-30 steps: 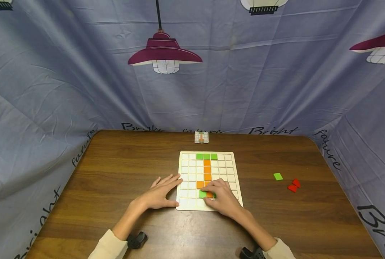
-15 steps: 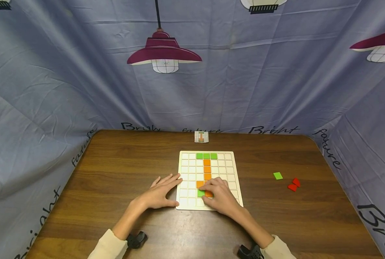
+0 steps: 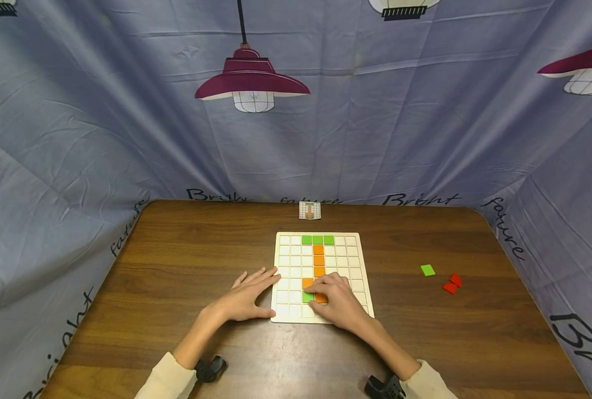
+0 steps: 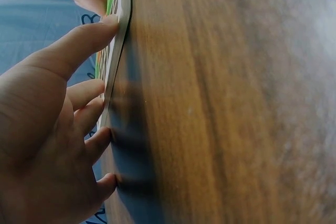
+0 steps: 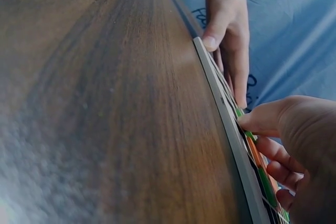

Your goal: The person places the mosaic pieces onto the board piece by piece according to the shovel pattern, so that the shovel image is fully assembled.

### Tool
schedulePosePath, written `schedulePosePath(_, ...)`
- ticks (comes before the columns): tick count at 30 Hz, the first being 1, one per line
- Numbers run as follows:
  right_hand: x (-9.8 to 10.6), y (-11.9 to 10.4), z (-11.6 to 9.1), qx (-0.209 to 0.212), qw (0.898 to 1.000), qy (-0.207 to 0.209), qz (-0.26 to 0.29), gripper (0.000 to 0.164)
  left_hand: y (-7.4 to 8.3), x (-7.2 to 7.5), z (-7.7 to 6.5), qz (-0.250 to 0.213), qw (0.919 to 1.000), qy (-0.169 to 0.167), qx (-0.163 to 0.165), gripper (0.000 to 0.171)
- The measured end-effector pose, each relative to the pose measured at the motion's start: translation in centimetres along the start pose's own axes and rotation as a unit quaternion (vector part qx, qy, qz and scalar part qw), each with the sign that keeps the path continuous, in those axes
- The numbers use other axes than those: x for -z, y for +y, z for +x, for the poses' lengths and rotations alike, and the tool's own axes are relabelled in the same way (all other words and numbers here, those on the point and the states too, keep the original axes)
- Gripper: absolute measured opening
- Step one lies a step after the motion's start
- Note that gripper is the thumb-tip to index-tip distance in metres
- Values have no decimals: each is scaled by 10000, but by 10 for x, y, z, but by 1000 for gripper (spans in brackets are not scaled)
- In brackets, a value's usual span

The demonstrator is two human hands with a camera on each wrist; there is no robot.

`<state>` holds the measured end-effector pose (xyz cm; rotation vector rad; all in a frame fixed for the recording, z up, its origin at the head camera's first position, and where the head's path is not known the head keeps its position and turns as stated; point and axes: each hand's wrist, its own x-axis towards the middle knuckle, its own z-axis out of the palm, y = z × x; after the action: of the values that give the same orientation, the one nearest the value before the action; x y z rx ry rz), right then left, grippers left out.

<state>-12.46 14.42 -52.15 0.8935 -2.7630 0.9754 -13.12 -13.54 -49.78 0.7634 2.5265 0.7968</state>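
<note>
A pale grid board (image 3: 288, 310) lies on the table with square tiles in its cells. My right hand (image 3: 343, 303) is over its lower middle, thumb and index finger pinching a green square tile (image 3: 308, 297) low on the board. Beside that tile, an orange tile (image 3: 321, 298) shows partly under the fingers. My left hand (image 3: 243, 299) rests at the board's left edge, fingers spread and thumb touching the near corner. In the right wrist view the right thumb (image 5: 260, 119) is at the green tile, and another green tile (image 5: 266, 182) lies under the fingers.
Three green tiles (image 3: 318, 240) line the board's top row, with orange tiles (image 3: 318, 260) in a column below. A small pattern card (image 3: 309, 210) lies behind the board. To the right are a loose green tile (image 3: 427, 270) and red pieces (image 3: 452, 283).
The right hand has shifted slightly left with the green tile, which now sits straighter in line with the grid. The left hand stays where it was.
</note>
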Motion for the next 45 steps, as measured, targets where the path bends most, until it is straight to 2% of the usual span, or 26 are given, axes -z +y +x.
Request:
schedulePosePath(7,2,1,-1,46,9999,80,70,23,0,-1,0,21,10000,9,-9,81)
schedulePosePath(12,7,6,-2,99,9987,462,164,23,0,-2,-1,89,10000,6,-14,81)
schedulePosePath(19,27,22,-6,48,9957,877,282,27,0,-1,-2,82,10000,9,-17,81)
schedulePosePath(25,50,38,-13,-167,9924,1209,134,27,-2,-1,-2,97,9999,22,-42,81)
schedulePosePath(29,66,51,-23,-613,9886,1375,28,29,-2,-1,-2,93,9999,12,-41,81)
schedulePosePath(33,81,67,-36,-1119,9806,1609,-40,32,-2,-1,-2,72,10000,-8,-39,82)
schedulePosePath(39,102,91,-57,-1487,9677,2036,-49,32,-3,-1,-2,66,10000,-6,-38,82)
schedulePosePath(45,118,113,-76,-2254,9481,2227,-268,33,-2,0,-2,42,10000,-17,-26,81)
